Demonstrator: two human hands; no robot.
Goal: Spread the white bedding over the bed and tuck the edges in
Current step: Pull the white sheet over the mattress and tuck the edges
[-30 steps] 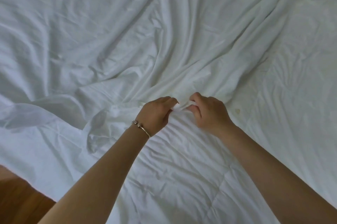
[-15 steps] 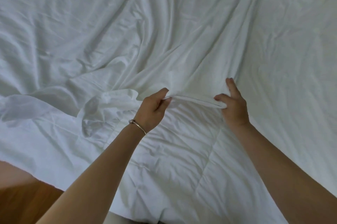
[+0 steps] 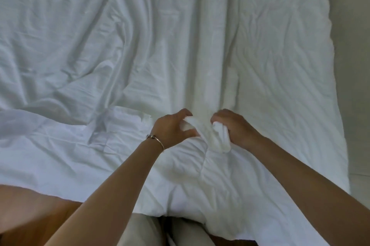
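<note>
A crumpled white sheet (image 3: 140,49) covers most of the bed, lying over a quilted white duvet (image 3: 200,181) near me. A bunched ridge of the sheet runs down the middle to my hands. My left hand (image 3: 172,127), with a bracelet on the wrist, grips the sheet's bunched edge (image 3: 202,125) from the left. My right hand (image 3: 236,127) holds a gathered wad of the same edge from the right. Both hands sit close together at the bed's middle.
The bed's right edge (image 3: 332,65) borders a pale grey floor (image 3: 352,85). Wooden flooring (image 3: 30,215) shows at the lower left. My legs in light trousers (image 3: 160,231) stand against the foot of the bed.
My hands have come back together and bunched the sheet's edge into a wad. The view has shifted right, so the bed's right edge shows.
</note>
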